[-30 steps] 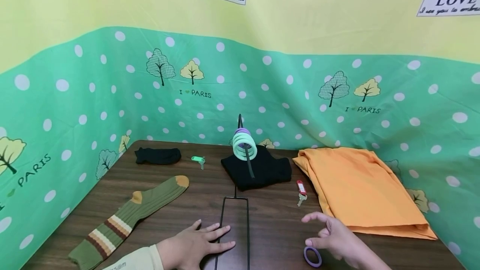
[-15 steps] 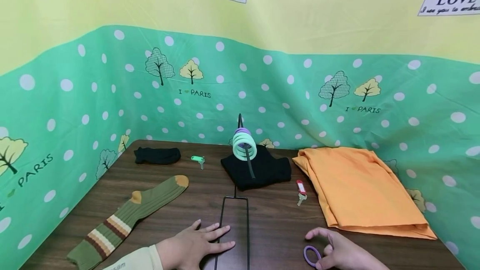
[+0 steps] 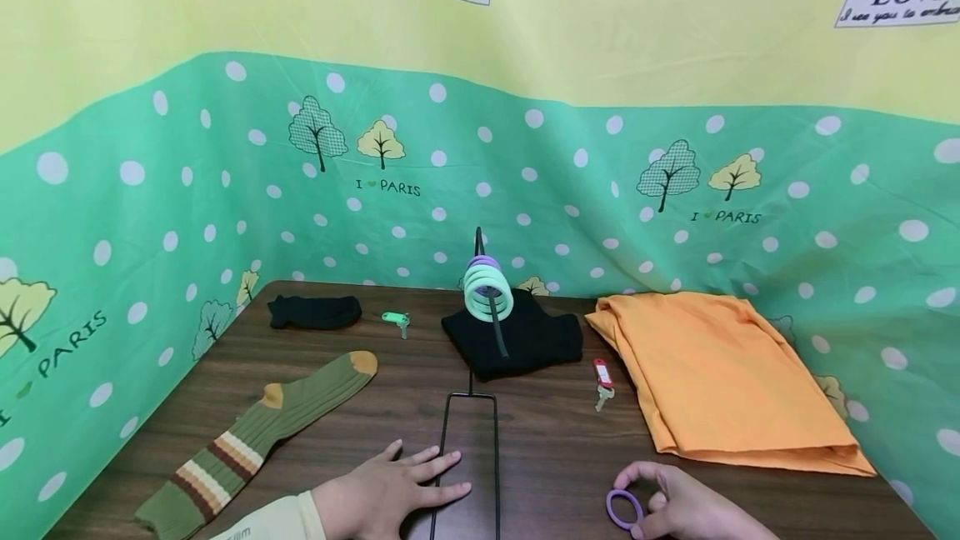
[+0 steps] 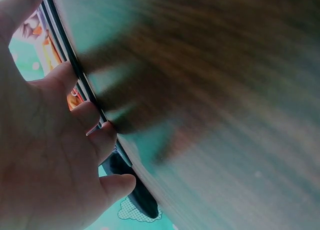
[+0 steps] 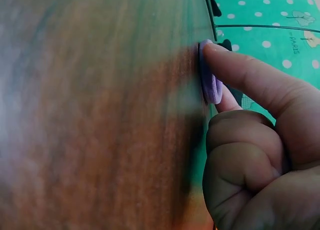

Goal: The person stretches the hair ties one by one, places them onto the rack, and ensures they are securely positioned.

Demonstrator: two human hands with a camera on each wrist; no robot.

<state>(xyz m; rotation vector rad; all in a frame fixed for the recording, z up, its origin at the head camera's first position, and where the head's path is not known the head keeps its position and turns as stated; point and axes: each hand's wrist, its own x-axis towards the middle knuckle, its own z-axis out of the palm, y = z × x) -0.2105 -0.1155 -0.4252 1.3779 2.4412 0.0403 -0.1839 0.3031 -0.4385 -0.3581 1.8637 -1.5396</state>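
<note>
Purple ring [image 3: 624,509] lay flat on the brown worktop [image 3: 547,440], right of the wire stand [image 3: 471,457], pinched by the right hand [image 3: 686,507]; bare wood lay ahead. Left hand [image 3: 390,492] lay flat, fingers straight, on the stand's base. The right wrist view showed a fingertip [image 5: 220,52] on the ring's rim.

Left hand [image 3: 382,492] flat, fingers [image 3: 438,463] spread; right hand [image 3: 686,511] near right, fingers [image 5: 240,72] curled, pinching.

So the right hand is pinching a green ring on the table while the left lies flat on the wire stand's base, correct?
Not quite: the ring under the right hand is purple, as the head view shows; the green ones hang on the stand's rod. The left hand does lie flat on the wire base.
</note>
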